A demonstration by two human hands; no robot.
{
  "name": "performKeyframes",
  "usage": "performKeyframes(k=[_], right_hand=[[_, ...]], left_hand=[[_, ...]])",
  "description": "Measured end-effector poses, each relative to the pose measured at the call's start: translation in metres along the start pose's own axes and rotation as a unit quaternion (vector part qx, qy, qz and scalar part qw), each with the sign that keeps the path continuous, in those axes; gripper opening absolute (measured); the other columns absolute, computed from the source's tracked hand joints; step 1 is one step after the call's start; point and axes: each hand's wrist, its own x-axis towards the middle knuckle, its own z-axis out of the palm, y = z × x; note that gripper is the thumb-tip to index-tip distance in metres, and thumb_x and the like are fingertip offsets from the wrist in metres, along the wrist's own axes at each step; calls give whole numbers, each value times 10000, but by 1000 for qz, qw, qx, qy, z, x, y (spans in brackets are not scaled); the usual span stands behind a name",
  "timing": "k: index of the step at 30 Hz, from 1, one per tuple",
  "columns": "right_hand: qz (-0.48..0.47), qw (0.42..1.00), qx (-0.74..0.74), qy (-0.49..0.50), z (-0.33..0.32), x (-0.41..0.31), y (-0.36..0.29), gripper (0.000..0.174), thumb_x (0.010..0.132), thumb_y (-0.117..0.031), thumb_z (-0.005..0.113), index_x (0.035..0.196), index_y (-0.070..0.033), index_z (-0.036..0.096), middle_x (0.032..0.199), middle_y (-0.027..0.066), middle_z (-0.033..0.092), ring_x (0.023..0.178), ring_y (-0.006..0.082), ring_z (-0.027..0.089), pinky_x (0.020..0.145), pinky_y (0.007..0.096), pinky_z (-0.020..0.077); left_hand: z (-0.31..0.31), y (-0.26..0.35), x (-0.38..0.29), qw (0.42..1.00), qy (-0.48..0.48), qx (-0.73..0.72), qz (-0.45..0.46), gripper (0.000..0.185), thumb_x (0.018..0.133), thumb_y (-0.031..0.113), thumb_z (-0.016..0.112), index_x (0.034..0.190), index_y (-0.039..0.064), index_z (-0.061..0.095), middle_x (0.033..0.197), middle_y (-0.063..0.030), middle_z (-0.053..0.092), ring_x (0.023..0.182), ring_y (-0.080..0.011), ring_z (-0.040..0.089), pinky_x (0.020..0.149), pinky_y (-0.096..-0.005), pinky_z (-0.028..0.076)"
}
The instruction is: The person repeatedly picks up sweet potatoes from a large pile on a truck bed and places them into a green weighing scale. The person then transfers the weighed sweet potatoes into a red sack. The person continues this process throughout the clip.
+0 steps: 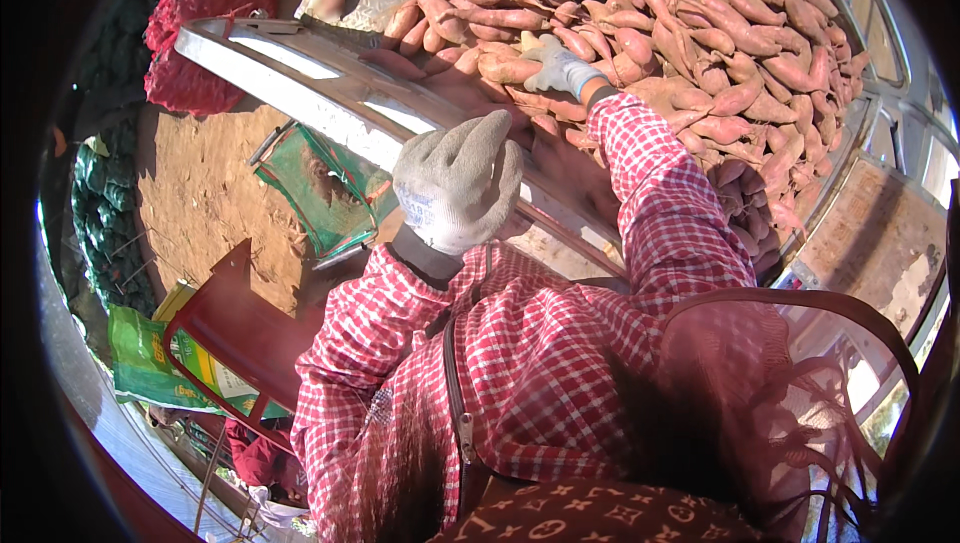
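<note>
My right hand (559, 69), in a pale grey work glove, reaches into a large heap of sweet potatoes (720, 78). Its fingers close on the right end of a sweet potato (504, 67) at the near left part of the heap. My left hand (457, 179) wears a white glove with a grey coating and printed writing. It is raised in front of my chest, over a metal-edged panel (360, 119), with the fingers bent and close together. The palm is hidden, so I cannot tell whether anything is in it.
Left of the panel, a green mesh container (322, 194) with earth inside stands on bare ground (206, 183). Red net sacks (206, 33) lie at the upper left. A red plastic chair (247, 325) and a green printed sack (142, 352) are at lower left. Another person's red sleeve (251, 453) shows below.
</note>
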Motion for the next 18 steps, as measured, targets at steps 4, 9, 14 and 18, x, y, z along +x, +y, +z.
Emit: performKeyframes(k=[4,9,14,18], right_hand=[[-240,952,160,98,-14,-63,35,495,824,-29,697,1307,-136,712,1488,175,539,1382,344,521,1147,419,423],[-233,874,368,217,-34,-155,44,361,901,102,575,1185,-45,741,1140,106,743,1042,241,715,936,336,566],[-310,824,376,288,-107,-223,-38,293,904,68,623,1153,-35,738,1168,92,732,1071,214,705,932,329,558],[-239,849,385,274,-146,-271,-132,260,900,-16,696,1159,-4,714,1165,105,722,1052,224,713,917,322,557]], left_hand=[[1,1,0,1000,18,-13,-2,289,843,100,759,1127,47,750,924,-153,757,746,-328,716,705,-418,554],[6,-2,5,998,35,-55,12,233,887,142,740,1099,46,752,917,-162,755,756,-347,720,703,-426,567],[21,-16,-1,986,115,-118,14,678,880,454,747,1416,68,595,1266,-205,696,1097,-379,699,937,-478,544],[6,-13,-1,930,161,-330,28,822,932,353,755,1589,29,380,1578,-201,457,1460,-336,456,1200,-431,374]])
